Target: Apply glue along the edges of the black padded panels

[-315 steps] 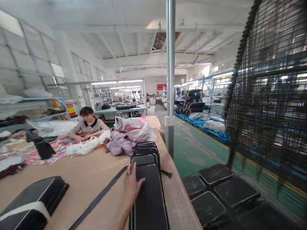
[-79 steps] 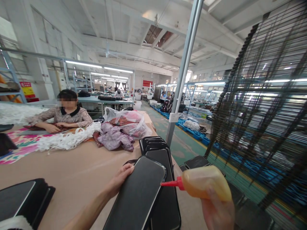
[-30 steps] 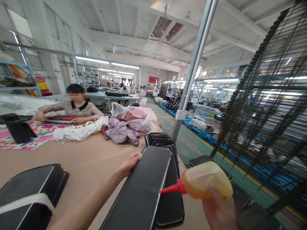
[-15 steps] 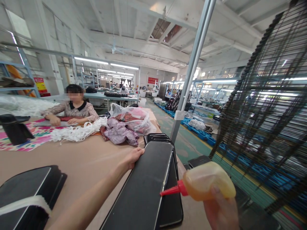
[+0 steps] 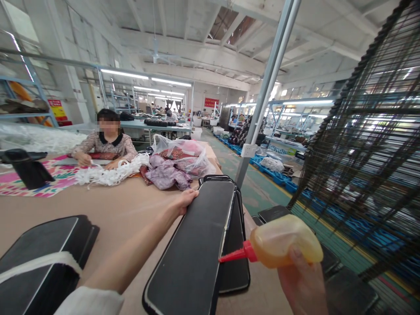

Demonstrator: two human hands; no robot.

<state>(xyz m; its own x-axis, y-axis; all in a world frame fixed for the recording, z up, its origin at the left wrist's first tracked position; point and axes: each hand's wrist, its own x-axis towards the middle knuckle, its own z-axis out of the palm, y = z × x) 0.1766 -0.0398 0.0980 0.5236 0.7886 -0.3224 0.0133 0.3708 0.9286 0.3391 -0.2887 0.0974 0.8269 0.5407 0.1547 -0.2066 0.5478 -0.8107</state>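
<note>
Well to the left of the black panel (image 5: 192,245), a bundle of dark panels (image 5: 62,236) bound with a white band (image 5: 46,262) lay on the brown-covered table (image 5: 127,227). Beyond it, also left of the panel, a black object (image 5: 28,170) stood on a floral cloth (image 5: 61,186). A co-worker (image 5: 113,144) sat past the panel's far left, both hands at work behind a heap of white strips (image 5: 113,171). The left hand (image 5: 185,202) had its fingers closed on the panel's upper left edge. Past the panel's far end lay a purple cloth (image 5: 169,173) and a clear plastic bag (image 5: 198,159) with patterned fabric inside. The panel itself slanted above a stack of similar panels (image 5: 234,267), which showed along its right side. A bottle (image 5: 287,240) of amber liquid lay tilted just right of the panel, its red nozzle (image 5: 238,253) meeting the panel's right edge. The right hand (image 5: 303,278) had its fingers wrapped round the bottle. Farthest right of the panel rose a dark wire mesh (image 5: 370,144).
</note>
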